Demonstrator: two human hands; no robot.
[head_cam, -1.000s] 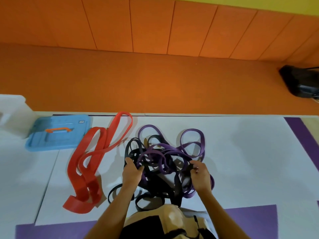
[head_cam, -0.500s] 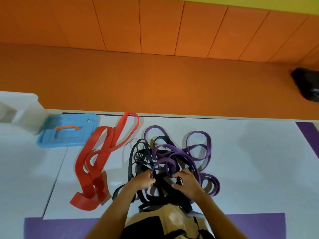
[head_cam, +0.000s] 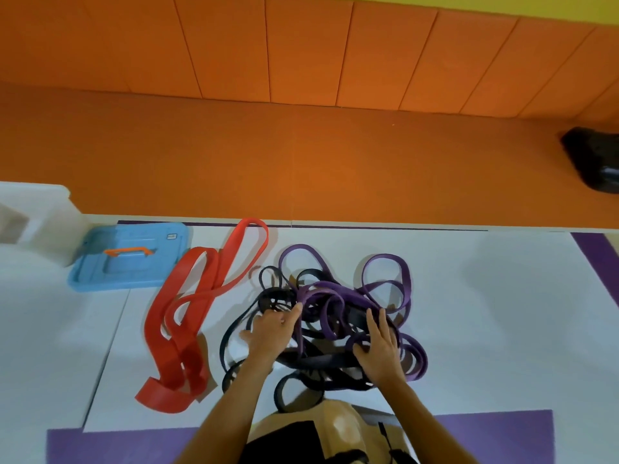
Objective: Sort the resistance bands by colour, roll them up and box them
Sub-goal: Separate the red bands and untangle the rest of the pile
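- My hands part from centre: right hand [head_cam: 380,343] lies flat, fingers spread, on the purple-black tangle [head_cam: 335,290].
- Left hand [head_cam: 273,333] reaches in; I can't tell its grip.
- Red bands [head_cam: 187,363] lie left, already sorted; the tangle is next.

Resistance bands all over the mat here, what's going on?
A person is working through a tangled heap of purple bands and black bands. The left hand digs into its left side, grip unclear; the right hand rests flat-fingered on the right. The red bands lie apart on the left, beside a blue lid and white box. No visible band is rolled.
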